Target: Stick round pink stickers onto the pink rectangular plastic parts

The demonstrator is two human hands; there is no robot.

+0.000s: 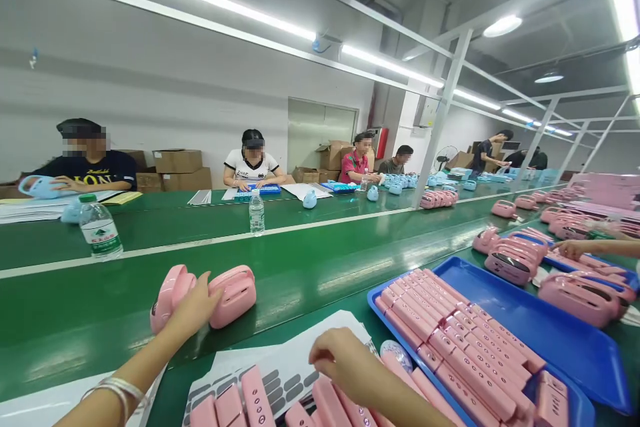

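Two pink plastic housings (234, 297) with loop handles stand side by side on the green belt. My left hand (195, 303) reaches between them, its thumb against the right one and index finger stretched upward; the other fingers are hidden. My right hand (343, 360) hovers over a white sheet of grey oval stickers (290, 383), fingers curled together; whatever lies between the fingertips is hidden. Below it, pink bars with round button marks (257, 397) lie partly over the sheet. More pink bars (440, 320) fill much of a blue tray (583, 407) at the right.
A second blue tray (525, 307) overlaps behind the first. Further right, a co-worker's hand (575, 249) is among more pink housings (515, 257). Two water bottles (100, 230) stand along the white divider strip (320, 232). Several people sit across the belt with blue housings (310, 199).
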